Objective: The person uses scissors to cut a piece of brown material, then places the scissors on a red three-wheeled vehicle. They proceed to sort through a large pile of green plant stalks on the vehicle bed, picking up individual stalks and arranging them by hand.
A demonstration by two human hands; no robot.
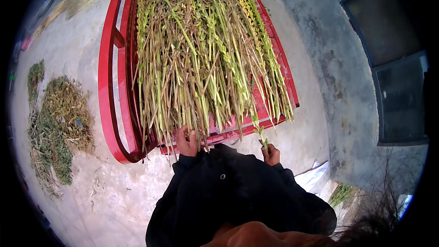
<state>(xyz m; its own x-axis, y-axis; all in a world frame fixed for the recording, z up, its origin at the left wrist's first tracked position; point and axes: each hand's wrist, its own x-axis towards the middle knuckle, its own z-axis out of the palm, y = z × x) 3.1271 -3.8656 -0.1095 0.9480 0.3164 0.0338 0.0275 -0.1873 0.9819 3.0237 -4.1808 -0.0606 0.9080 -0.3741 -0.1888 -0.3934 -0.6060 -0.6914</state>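
Cut plant stalks (201, 59) with green and yellowing leaves and pods, much like sesame, lie in a thick layer on a red metal bed (270, 122). Their bare ends point toward me. My left hand (186, 142) is at the near edge among the stalk ends, its fingers curled; what is in them is hidden. Lower and to the right, my right hand (271, 155) is closed around the bottom of a single green stalk (259, 130), whose upper part reaches up to the layer.
A curved red rail (106, 87) borders the bed's left side. On the concrete floor to the left lie dried plant heaps (64, 123). A grey wall with a dark-framed window (398, 96) stands at the right. Near my right elbow are a white sheet (313, 177) and green stems (340, 194).
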